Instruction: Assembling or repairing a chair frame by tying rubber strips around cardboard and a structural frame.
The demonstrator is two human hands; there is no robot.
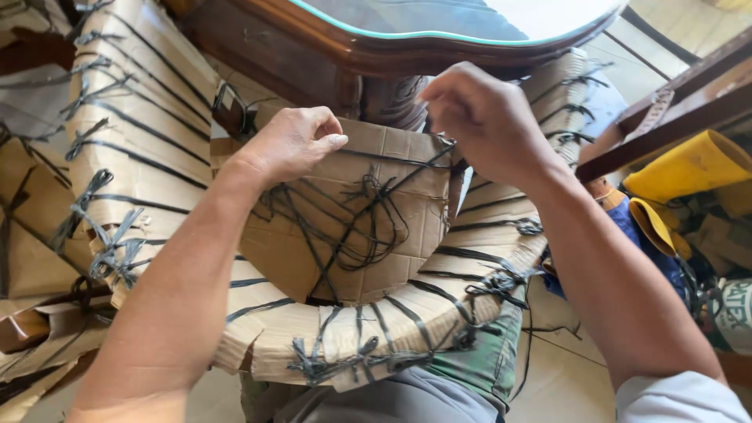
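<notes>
A curved piece of furniture wrapped in brown cardboard [149,133] and bound with black plastic strings [368,223] fills the middle of the head view. My left hand [294,141] is closed in a fist against the upper edge of a cardboard panel [345,258], gripping a black string there. My right hand [482,117] is just right of it, fingers pinched together at the top of the same panel near the strings; what it pinches is hidden.
A dark wooden table with a glass top [423,31] stands right behind the wrapped piece. Yellow and blue material [681,172] and a wooden frame [674,110] lie at the right. More cardboard [31,258] is piled at the left. Tiled floor [564,376] shows below.
</notes>
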